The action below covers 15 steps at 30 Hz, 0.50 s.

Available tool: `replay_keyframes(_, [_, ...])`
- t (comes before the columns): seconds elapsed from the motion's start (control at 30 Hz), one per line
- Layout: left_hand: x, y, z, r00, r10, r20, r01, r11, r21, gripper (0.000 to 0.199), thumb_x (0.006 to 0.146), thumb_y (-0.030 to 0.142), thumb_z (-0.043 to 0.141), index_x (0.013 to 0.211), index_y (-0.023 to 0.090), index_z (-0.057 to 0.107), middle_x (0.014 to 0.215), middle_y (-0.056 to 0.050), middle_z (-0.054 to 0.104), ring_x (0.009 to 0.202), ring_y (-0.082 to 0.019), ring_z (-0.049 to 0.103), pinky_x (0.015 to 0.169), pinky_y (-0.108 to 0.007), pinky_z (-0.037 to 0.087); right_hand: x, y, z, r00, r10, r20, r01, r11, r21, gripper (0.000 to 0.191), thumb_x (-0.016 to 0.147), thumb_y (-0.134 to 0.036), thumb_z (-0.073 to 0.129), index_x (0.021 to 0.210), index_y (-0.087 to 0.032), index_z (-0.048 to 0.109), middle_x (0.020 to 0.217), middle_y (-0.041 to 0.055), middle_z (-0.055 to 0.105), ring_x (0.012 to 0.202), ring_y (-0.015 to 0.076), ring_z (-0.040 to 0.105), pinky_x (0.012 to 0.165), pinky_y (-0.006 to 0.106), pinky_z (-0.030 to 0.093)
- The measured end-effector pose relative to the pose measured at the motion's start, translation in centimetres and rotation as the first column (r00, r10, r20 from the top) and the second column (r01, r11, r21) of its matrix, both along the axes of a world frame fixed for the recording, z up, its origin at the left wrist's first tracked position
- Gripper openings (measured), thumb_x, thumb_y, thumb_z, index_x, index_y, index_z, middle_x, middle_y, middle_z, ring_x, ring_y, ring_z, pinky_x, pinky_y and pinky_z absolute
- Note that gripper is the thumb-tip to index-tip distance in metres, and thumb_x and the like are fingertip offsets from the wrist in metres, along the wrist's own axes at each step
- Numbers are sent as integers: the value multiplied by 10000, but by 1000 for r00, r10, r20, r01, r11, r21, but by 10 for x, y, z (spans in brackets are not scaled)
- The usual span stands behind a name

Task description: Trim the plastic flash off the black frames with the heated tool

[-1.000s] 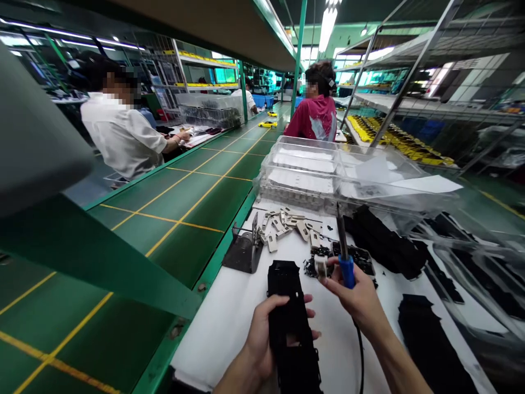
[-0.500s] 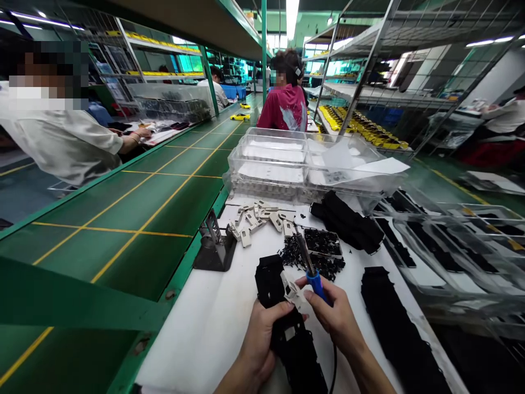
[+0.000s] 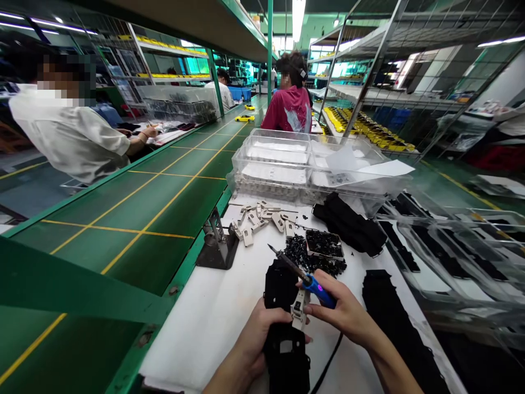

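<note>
My left hand [image 3: 259, 331] is closed round a long black plastic plate [image 3: 280, 287], its thumb against a small beige plastic part [image 3: 299, 311] lying across the plate. In my right hand [image 3: 346, 309] is a soldering iron [image 3: 320, 291] with a blue handle, its tip pointing up and to the left, clear of the plate. The right fingertips also touch the beige part. Beyond the plate lie a heap of tiny black pieces [image 3: 296, 250] and a shallow box [image 3: 324, 244] full of similar pieces. More beige parts [image 3: 262, 218] are piled farther back.
A metal stand [image 3: 217, 243] is at the worktop's left edge, alongside a green conveyor [image 3: 159, 191]. Clear plastic trays [image 3: 270, 172] are stacked at the back. Other black plates [image 3: 348, 221] lie to the right, one long plate [image 3: 396, 323] near my right arm. Co-workers sit nearby.
The soldering iron has tipped over from near upright to pointing left. The beige part has turned and now sits lower on the black plate, which has straightened a little.
</note>
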State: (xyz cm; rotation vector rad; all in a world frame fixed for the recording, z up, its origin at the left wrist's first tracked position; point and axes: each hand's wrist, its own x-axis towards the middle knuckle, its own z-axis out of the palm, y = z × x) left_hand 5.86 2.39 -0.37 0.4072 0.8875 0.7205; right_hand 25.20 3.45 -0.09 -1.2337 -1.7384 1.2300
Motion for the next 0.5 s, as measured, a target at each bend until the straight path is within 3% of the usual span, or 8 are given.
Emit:
replay_keyframes(0.1, [-1,0,1,999,-24,26,24,999,-37,299,701,193,614,979,87,644,735,-101,726,570,-257,709,560,-319,528,4,-2,-1,999,-51,8,51,999,-3,207,822,-362,737,963,-237,651,960,16,482,845,176,525,723,270,449])
replay_keyframes(0.17, [-1,1,2,998,-24,50,29,994,-110,301,787,326,609,953,80,660,747,-107,725,579,-251,713,547,-292,514,6,-4,-1,995,-93,-24,93,996,-2,207,806,-359,750,919,-228,637,1013,23,481,859,171,538,729,260,459])
replay_keyframes(0.23, [1,3,3,994,-23,108,43,982,-183,520,846,565,532,963,79,675,751,-109,722,578,-248,714,521,-274,497,7,-8,-1,993,-121,-14,121,992,18,193,813,-362,735,875,-219,621,970,19,516,840,172,548,732,259,460])
replay_keyframes(0.33, [7,6,1,986,-7,169,48,971,-235,849,804,817,331,998,70,686,735,-124,722,543,-254,705,494,-282,485,4,-14,2,976,-217,-3,217,976,34,209,816,-398,712,836,-216,610,801,-9,541,736,163,539,670,250,443])
replay_keyframes(0.4, [12,8,-1,989,42,145,-9,975,-221,886,802,835,299,1024,69,686,748,-137,734,545,-254,705,500,-290,491,-4,-17,5,923,-380,-61,380,925,2,269,781,-453,732,822,-216,612,758,-18,556,677,154,533,627,243,440])
replay_keyframes(0.5, [20,11,-5,981,134,141,-110,981,-162,813,829,789,372,1133,99,674,870,-148,762,684,-268,732,612,-331,547,-27,-21,9,774,-617,-145,607,787,-111,365,741,-555,733,811,-220,608,711,-16,585,630,165,555,604,253,464])
